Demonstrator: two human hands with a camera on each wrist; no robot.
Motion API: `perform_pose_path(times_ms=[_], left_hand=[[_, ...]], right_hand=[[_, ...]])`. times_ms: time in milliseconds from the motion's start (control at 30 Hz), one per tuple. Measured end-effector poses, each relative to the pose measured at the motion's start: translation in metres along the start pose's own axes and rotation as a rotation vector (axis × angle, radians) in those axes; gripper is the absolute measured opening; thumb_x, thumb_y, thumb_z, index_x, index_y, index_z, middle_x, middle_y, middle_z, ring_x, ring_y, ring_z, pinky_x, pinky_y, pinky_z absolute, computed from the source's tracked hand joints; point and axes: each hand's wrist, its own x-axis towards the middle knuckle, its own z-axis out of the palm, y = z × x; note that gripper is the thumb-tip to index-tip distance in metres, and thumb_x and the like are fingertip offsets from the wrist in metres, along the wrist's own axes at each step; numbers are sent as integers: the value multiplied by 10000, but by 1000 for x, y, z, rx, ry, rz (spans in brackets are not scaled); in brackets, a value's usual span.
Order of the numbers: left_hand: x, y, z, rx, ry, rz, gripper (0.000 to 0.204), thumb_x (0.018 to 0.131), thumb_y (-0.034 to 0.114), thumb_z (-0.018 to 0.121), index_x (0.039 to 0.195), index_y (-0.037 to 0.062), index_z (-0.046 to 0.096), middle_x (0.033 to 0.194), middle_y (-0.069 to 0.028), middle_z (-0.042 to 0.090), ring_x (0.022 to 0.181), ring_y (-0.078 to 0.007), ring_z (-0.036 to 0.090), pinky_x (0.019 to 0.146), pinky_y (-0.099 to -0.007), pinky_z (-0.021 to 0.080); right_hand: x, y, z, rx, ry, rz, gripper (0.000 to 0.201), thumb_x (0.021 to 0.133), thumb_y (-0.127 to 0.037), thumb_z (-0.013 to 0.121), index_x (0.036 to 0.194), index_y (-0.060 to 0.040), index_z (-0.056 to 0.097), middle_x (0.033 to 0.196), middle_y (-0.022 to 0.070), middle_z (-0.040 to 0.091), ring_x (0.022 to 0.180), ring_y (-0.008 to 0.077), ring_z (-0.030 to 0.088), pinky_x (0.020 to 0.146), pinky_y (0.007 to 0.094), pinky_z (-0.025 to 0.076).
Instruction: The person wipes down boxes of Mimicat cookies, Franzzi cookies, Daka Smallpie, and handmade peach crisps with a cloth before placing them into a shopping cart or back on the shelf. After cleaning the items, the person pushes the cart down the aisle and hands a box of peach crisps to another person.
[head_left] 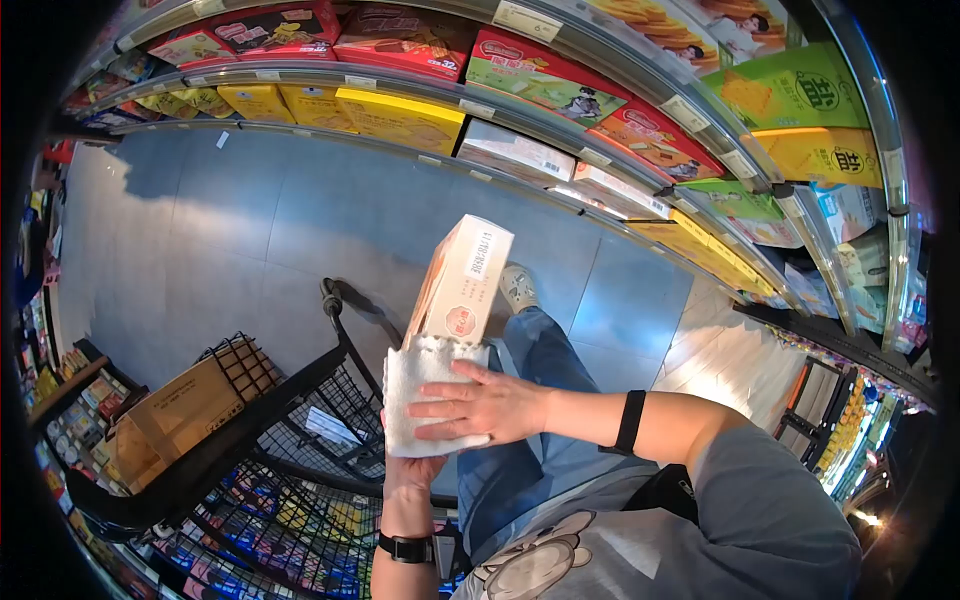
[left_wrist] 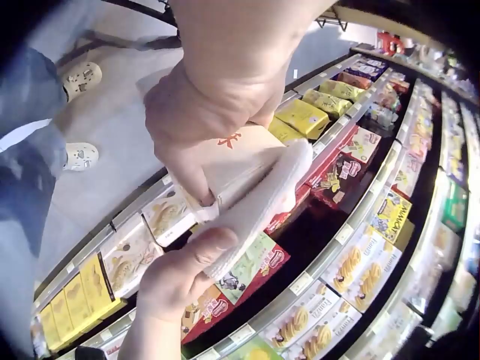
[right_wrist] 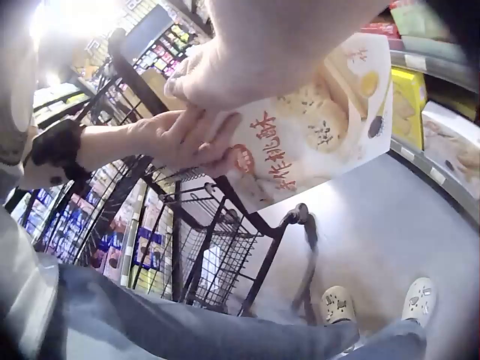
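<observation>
A tall pastry box [head_left: 455, 290], cream with a cookie picture and red characters on its broad face [right_wrist: 307, 135], points away from me over the floor. My left hand [head_left: 415, 467] grips its near end from below, mostly hidden in the head view; the right wrist view shows its fingers [right_wrist: 187, 142] spread on that face. A white cloth [head_left: 405, 390] with a scalloped edge covers the near end. My right hand [head_left: 485, 408] lies across the cloth, fingers spread. In the left wrist view its thumb [left_wrist: 217, 244] presses the cloth's other side.
A black wire shopping cart [head_left: 345, 350] with a cardboard carton [head_left: 180, 415] stands at left, close to my left forearm. Shelves of yellow [head_left: 400, 118], red [head_left: 405, 42] and white boxes [head_left: 515, 152] curve across the front and right. Grey floor tiles [head_left: 230, 210] lie between.
</observation>
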Motion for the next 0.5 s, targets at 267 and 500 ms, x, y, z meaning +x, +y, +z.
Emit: perform_pose_path(times_ms=[267, 500], left_hand=[[-12, -19, 24, 299, 249, -8, 549, 873, 417, 474, 1311, 86, 457, 1188, -104, 602, 978, -295, 644, 662, -395, 597], [-25, -10, -13, 828, 316, -24, 587, 858, 331, 505, 1390, 133, 357, 1291, -83, 532, 1099, -286, 567, 751, -425, 514]], right_hand=[[-48, 43, -31, -22, 158, 448, 537, 901, -426, 491, 1414, -317, 369, 1532, -14, 228, 1416, 231, 189, 1137, 536, 80], [-113, 91, -4, 571, 350, 1056, 508, 959, -454, 408, 1326, -114, 491, 1296, 111, 531, 1192, 286, 487, 1004, 384, 372]])
